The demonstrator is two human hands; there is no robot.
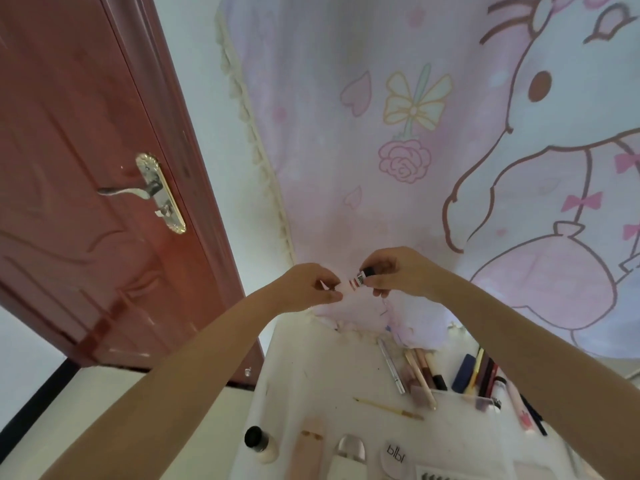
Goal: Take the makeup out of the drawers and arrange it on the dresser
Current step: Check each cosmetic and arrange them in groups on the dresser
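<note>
Both my hands are raised above the white dresser top (pixel 311 375). My right hand (pixel 398 271) pinches a small black-capped tube with a red-and-white striped label (pixel 360 280). My left hand (pixel 311 287) pinches the tube's other end with fingertips close together. On the dresser below lie a black-capped bottle (pixel 259 443), a beige tube (pixel 306 452), a silver-topped bottle (pixel 349 452), a round white compact (pixel 394 459) and a thin yellow brush (pixel 388 407).
A clear holder (pixel 460 400) at the right holds several pencils, brushes and lipsticks. A pink cartoon cloth (pixel 450 150) hangs behind the dresser. A red-brown door (pixel 86 202) with a metal handle (pixel 152 192) stands at the left.
</note>
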